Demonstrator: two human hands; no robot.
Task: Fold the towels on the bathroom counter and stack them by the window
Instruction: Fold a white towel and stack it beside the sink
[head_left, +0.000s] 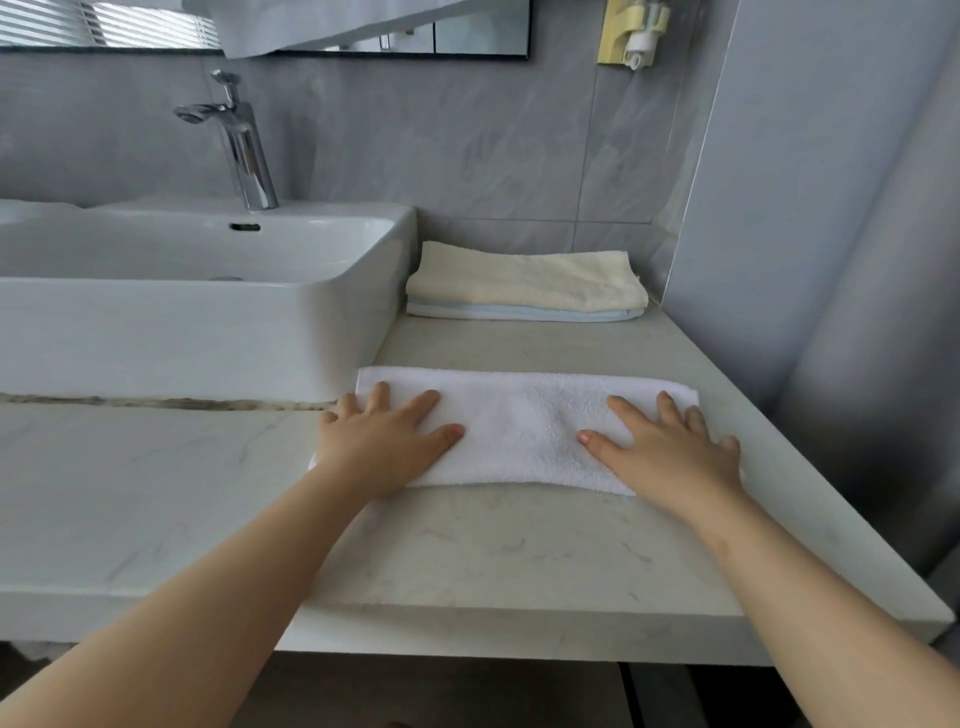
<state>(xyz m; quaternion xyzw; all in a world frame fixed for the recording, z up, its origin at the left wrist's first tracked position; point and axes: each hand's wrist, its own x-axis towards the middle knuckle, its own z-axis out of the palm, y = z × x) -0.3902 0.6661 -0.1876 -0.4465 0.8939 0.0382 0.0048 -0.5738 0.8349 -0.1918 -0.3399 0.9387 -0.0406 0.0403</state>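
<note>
A white towel (519, 421), folded into a long strip, lies flat on the marble counter (493, 561) in front of me. My left hand (387, 441) presses its left end with fingers spread flat. My right hand (665, 447) lies flat on its right end the same way. At the back of the counter, against the wall, sits a stack of two folded towels: a cream towel (524, 280) on top of a pale blue towel (519, 312).
A white basin (208, 312) with a chrome faucet (241, 145) stands to the left, touching the towel's far left corner. A grey wall panel (805, 260) borders the counter on the right. A soap dispenser (631, 31) hangs on the tiled wall.
</note>
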